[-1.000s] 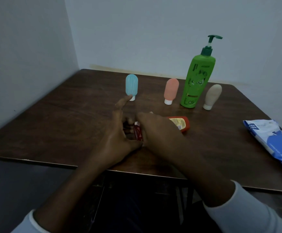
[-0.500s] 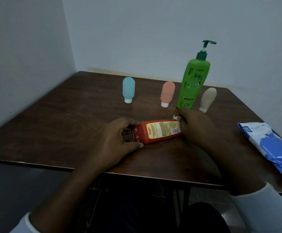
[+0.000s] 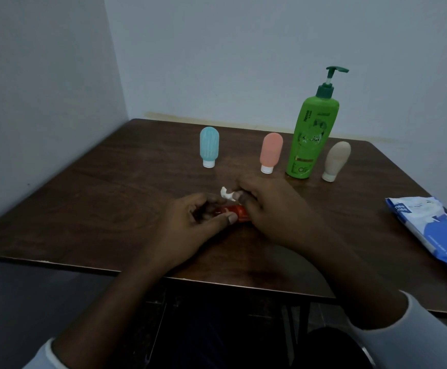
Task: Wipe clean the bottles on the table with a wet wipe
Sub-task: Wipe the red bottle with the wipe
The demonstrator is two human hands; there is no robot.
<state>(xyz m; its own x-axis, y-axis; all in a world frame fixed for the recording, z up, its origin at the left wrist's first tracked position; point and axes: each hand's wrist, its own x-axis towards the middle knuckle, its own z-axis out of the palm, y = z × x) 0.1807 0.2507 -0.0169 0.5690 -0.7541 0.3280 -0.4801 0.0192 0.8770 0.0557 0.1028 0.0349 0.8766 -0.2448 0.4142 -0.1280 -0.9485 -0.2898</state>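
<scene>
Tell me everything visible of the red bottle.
The red bottle lies on its side on the dark wooden table. Only a short stretch of glossy red plastic shows; the left hand grips one end, and the right hand, holding a crumpled white wipe, covers the rest.

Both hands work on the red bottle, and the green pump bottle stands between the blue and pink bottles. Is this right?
No. The head view shows the green pump bottle between the pink bottle and the beige bottle. The left hand and right hand, holding the wet wipe, do work on the red bottle.
</scene>
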